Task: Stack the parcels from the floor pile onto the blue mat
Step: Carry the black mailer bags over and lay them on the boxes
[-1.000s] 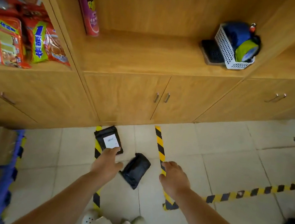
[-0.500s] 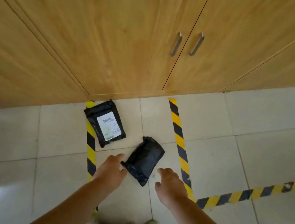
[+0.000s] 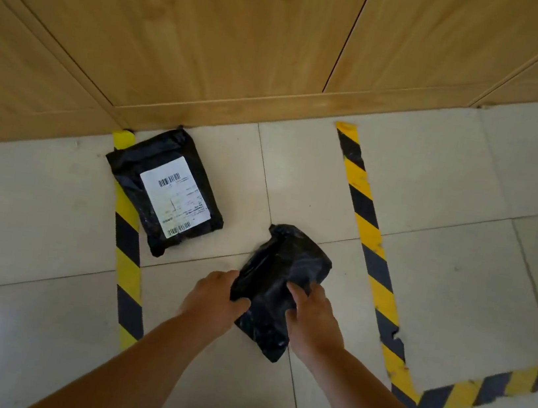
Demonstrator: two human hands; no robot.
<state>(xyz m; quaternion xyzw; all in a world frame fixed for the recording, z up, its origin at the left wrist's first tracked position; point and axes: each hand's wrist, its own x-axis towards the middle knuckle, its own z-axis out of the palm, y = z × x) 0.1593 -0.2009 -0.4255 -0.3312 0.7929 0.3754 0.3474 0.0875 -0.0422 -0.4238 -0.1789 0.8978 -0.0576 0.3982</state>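
Observation:
Two black plastic parcels lie on the tiled floor. The nearer plain black parcel [image 3: 280,274] sits in the middle, and both hands grip it. My left hand [image 3: 212,299] holds its left edge with the thumb curled over the top. On its right side my right hand [image 3: 312,317] has its fingers on the plastic. The other parcel [image 3: 166,189], with a white shipping label facing up, lies further back on the left, against the cabinet base. The blue mat is out of view.
Wooden cabinet doors [image 3: 214,40] fill the back. Yellow-and-black tape strips [image 3: 365,231] run across the floor on the right, and another strip [image 3: 126,253] passes under the labelled parcel on the left.
The camera has tilted down and come closer to the floor. Both hands have moved forward from beside the plain parcel and taken hold of it.

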